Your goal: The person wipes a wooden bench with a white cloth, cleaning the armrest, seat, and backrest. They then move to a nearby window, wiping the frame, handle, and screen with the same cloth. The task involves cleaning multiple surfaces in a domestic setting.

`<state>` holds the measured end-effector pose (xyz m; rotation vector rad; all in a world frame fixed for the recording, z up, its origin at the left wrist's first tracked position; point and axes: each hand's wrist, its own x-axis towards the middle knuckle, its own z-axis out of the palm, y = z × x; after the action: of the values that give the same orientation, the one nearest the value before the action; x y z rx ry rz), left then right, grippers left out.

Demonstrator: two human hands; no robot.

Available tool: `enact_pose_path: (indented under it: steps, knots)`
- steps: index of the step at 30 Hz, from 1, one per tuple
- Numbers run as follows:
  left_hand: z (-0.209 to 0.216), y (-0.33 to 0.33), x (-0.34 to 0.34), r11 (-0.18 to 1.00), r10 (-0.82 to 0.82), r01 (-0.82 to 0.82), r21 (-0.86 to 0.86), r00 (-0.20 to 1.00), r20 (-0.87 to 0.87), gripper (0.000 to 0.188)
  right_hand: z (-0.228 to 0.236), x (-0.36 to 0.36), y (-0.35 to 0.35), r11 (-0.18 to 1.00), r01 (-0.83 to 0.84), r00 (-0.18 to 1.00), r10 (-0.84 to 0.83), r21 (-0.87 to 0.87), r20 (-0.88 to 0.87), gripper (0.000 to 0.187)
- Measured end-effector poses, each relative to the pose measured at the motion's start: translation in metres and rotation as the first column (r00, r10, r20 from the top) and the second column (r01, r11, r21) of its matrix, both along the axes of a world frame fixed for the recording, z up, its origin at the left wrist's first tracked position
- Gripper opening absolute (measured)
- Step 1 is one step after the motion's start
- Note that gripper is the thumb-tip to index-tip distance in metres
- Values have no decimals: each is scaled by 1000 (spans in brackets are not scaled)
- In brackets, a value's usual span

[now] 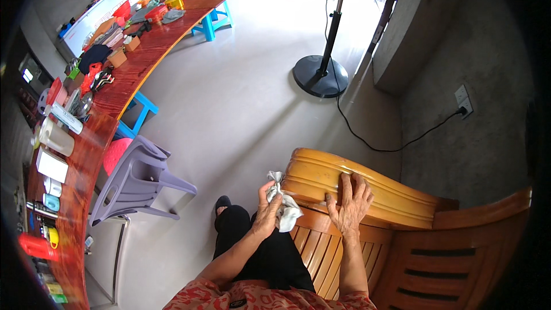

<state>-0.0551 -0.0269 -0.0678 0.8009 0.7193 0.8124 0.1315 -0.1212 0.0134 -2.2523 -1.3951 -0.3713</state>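
Note:
A crumpled white cloth is gripped in my left hand, with its folds hanging out past the fingers. The cloth is beside the front end of the wooden armrest; whether it touches the wood I cannot tell. My right hand rests on the armrest's top and inner edge, fingers spread, holding nothing. The armrest belongs to a glossy orange-brown wooden bench with a slatted seat and a slotted backrest.
A long red-brown table on the left bears cups, jugs, cloths and boxes. A purple plastic chair stands beside it. Ahead is a stand fan's round black base; its cable runs across the floor to a wall socket.

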Motion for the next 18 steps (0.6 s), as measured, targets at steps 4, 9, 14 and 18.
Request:
enact_pose_path:
  steps: [4, 9, 14, 18]
  knots:
    - [-1, 10, 15, 926, 137, -31, 376, 956, -258, 34, 0, 0, 0, 1000, -26, 1000, 26, -7, -3, 60]
    - [23, 22, 17, 681, 284, 162, 714, 841, -461, 34, 4, 0, -1, 1000, -12, 1000, 13, -27, 21, 62]
    - [13, 57, 17, 682, -1, 266, 681, 932, -363, 37, 1, 2, 0, 997, 10, 1000, -8, -79, 26, 62]
    - [25, 93, 28, 829, -237, 336, 446, 935, -264, 43, 1, 2, 3, 996, -3, 1000, 5, -90, 25, 63]
